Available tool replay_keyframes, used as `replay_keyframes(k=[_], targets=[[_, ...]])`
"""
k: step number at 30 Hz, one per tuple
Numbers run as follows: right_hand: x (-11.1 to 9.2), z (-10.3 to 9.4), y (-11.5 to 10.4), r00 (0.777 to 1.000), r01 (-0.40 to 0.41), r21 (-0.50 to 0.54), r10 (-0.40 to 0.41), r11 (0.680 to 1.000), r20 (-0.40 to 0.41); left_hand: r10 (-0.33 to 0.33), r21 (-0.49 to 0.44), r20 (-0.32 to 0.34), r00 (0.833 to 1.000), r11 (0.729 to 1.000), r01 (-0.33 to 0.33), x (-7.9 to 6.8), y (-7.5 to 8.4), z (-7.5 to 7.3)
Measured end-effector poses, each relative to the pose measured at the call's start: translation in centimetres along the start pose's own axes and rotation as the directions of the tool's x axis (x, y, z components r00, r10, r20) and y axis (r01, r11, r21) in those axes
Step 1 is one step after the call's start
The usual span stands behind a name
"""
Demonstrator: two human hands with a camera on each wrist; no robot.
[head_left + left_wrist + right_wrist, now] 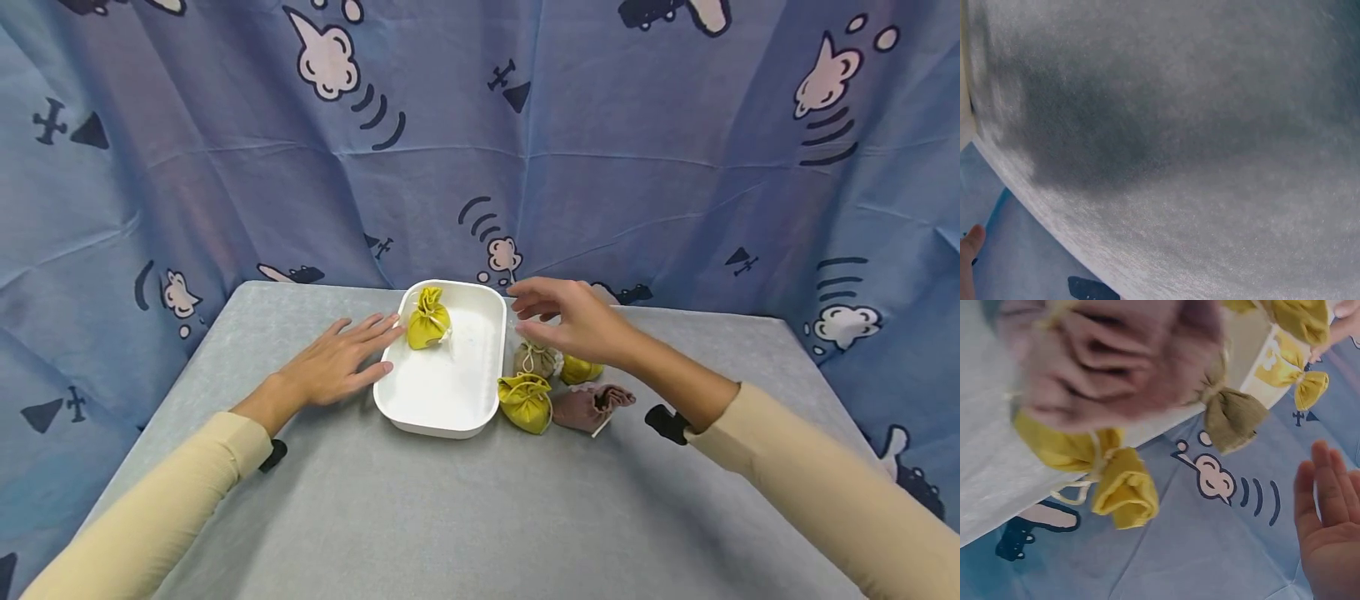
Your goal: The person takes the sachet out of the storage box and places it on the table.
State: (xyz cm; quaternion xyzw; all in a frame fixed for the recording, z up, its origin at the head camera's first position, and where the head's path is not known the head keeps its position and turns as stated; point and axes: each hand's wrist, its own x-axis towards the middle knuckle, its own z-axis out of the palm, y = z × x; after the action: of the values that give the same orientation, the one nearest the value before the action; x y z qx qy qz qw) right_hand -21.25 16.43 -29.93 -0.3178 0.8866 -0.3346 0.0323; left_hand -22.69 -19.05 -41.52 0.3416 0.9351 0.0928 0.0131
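A yellow drawstring pouch [429, 320] sits in the upper left of a white tray [442, 429]. My left hand [337, 362] lies with straight fingers at the tray's left rim. My right hand [566, 319] hovers above the tray's right side with loosely bent fingers and nothing in them. Beneath and beside it, right of the tray, are an olive-brown pouch [534, 360], a yellow pouch [525, 403], a second yellow pouch [581, 370] partly hidden by the hand, and a mauve pouch [592, 406]. In the right wrist view the mauve pouch [1116, 362] looms large and blurred.
A grey cloth-covered table [480, 517] carries everything. Behind it hangs a blue patterned curtain [420, 192]. Dark wrist-camera pieces show under both cuffs. The left wrist view holds mostly table cloth [1222, 212] and a shadow.
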Motion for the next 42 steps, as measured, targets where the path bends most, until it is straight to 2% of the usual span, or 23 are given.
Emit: replay_keyframes(k=[8,19,31,42], targets=[[2.6,0.5,-0.7,1.000,-0.014,0.031,0.014,0.999,-0.005,0.003,0.009,0.005,1.000,1.000,-0.003,0.1,0.1,0.0],[5.7,3.2,-2.0,0.999,-0.036,0.102,0.035,0.994,0.007,0.022,0.010,-0.006,1.000,1.000,-0.021,0.1,-0.1,0.0],[8.4,5.9,-2.0,0.993,-0.096,0.081,0.090,0.992,0.071,0.025,0.008,-0.020,0.999,1.000,-0.024,0.1,-0.3,0.2],[10.1,7.1,-1.6,0.981,-0.166,0.002,0.165,0.986,0.097,0.011,0.005,-0.002,1.000,1.000,-0.011,0.1,-0.3,0.1]])
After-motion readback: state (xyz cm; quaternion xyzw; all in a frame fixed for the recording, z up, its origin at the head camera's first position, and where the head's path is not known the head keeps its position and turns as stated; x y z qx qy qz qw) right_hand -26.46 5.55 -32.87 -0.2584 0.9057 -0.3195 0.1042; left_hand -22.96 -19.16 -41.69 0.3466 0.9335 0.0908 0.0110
